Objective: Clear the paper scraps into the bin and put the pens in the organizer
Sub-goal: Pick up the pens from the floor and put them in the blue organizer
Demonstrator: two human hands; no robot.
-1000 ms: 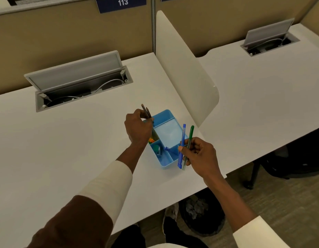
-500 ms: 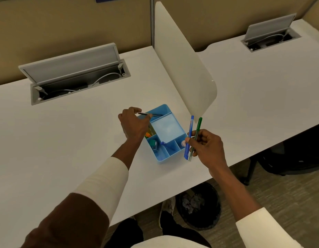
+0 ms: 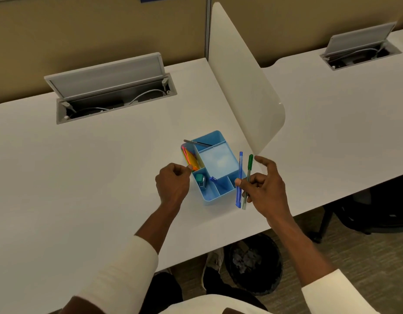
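Note:
A light blue organizer (image 3: 219, 160) with several compartments sits on the white desk (image 3: 83, 173). Two dark pens (image 3: 198, 143) lie across its far compartment, their ends sticking out over the left rim. My left hand (image 3: 172, 184) is just left of the organizer, fingers curled, holding nothing. My right hand (image 3: 262, 189) is beside the organizer's right wall and grips a blue pen (image 3: 239, 179) and a green pen (image 3: 247, 180), both upright. Its index finger is stretched out. A black bin (image 3: 256, 266) with crumpled paper scraps stands on the floor under the desk edge.
A cream divider panel (image 3: 243, 82) stands right behind the organizer. An open cable tray (image 3: 110, 91) lies at the back of the desk, and a second cable tray (image 3: 361, 48) is on the neighbouring desk. The organizer also holds orange and pink items (image 3: 190, 158) and a small teal object (image 3: 200, 179).
My left hand has let go of the two dark pens, which now lie in the organizer's far compartment, and has drawn back to the left. My right hand still holds both pens.

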